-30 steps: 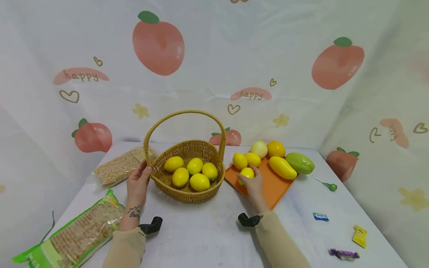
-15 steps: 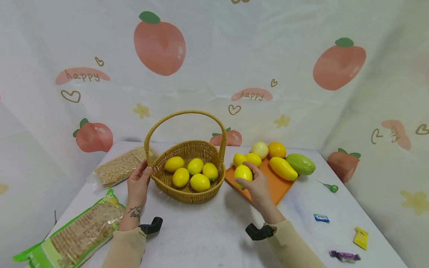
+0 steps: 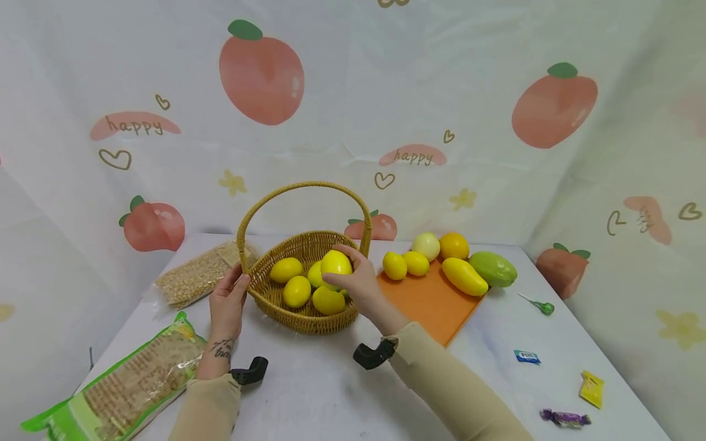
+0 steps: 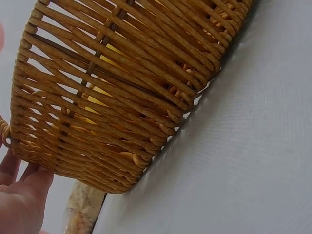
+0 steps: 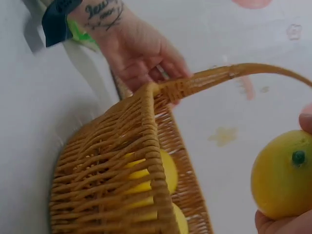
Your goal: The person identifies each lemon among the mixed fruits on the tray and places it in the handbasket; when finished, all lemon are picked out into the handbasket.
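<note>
My right hand grips a yellow lemon and holds it over the wicker basket, just inside its right rim. The right wrist view shows the same lemon at the lower right, beside the basket's handle. Several lemons lie in the basket. My left hand rests with straight fingers against the basket's left wall; its fingertips touch the weave in the left wrist view. Two more lemons sit on the orange board.
On the board's far end lie a pale round fruit, an orange, a yellow mango and a green mango. Two food bags lie at the left. Wrapped candies and a green lollipop sit at the right.
My right hand lifted a lemon off the orange board and carried it left, to above the basket. The left hand stayed on the basket's side.
</note>
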A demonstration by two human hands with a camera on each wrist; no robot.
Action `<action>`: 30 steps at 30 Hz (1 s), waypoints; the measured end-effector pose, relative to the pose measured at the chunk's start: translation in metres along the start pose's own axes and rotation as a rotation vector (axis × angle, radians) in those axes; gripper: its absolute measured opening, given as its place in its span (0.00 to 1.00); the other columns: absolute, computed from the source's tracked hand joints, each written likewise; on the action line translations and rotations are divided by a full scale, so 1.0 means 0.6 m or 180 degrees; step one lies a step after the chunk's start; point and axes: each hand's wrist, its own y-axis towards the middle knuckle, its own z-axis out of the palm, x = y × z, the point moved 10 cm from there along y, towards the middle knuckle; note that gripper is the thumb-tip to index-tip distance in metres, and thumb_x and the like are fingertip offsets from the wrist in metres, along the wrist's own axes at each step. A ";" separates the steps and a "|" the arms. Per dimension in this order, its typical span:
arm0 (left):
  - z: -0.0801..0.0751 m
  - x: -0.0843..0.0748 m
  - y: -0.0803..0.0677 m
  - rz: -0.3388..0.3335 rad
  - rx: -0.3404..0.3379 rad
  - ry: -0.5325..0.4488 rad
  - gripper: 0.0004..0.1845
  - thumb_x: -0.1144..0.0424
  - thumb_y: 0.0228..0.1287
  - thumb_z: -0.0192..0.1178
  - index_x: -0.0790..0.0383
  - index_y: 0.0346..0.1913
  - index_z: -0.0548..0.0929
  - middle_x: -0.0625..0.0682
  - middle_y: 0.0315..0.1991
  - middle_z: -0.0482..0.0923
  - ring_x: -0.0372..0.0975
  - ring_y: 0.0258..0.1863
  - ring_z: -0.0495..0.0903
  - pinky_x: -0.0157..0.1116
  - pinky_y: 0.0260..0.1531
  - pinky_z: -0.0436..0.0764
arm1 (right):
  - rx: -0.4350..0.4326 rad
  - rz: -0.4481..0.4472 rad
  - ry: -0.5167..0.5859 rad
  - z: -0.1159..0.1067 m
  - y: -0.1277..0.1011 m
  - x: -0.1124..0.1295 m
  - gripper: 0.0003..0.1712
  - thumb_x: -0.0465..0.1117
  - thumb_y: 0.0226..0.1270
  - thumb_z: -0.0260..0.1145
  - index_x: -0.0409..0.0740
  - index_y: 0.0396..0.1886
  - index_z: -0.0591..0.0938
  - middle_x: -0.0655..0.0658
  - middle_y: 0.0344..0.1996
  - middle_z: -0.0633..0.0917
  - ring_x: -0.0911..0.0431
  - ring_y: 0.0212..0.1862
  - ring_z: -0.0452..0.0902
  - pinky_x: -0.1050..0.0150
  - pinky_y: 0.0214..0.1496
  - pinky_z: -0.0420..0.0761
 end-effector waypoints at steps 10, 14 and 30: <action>0.000 0.001 -0.003 -0.0031 0.0027 0.0038 0.26 0.64 0.63 0.58 0.67 0.64 0.69 0.37 0.46 0.75 0.26 0.46 0.76 0.18 0.44 0.74 | 0.0012 -0.0016 -0.0417 0.047 0.096 -0.006 0.38 0.33 0.53 0.69 0.46 0.65 0.67 0.42 0.59 0.70 0.51 0.49 0.74 0.62 0.48 0.79; 0.000 -0.001 -0.002 -0.0024 0.0032 0.0072 0.27 0.63 0.63 0.58 0.67 0.64 0.69 0.39 0.48 0.74 0.27 0.47 0.75 0.18 0.45 0.74 | -0.0015 0.0061 -0.0364 0.047 0.116 -0.013 0.39 0.33 0.54 0.69 0.46 0.66 0.65 0.42 0.59 0.70 0.51 0.49 0.73 0.62 0.48 0.79; 0.000 0.002 0.003 -0.0029 0.0053 0.0132 0.25 0.64 0.64 0.57 0.65 0.64 0.69 0.42 0.53 0.73 0.28 0.49 0.73 0.21 0.50 0.73 | -0.0098 0.0092 -0.0182 0.049 0.109 -0.020 0.40 0.31 0.56 0.67 0.43 0.68 0.63 0.44 0.66 0.65 0.50 0.68 0.59 0.56 0.64 0.68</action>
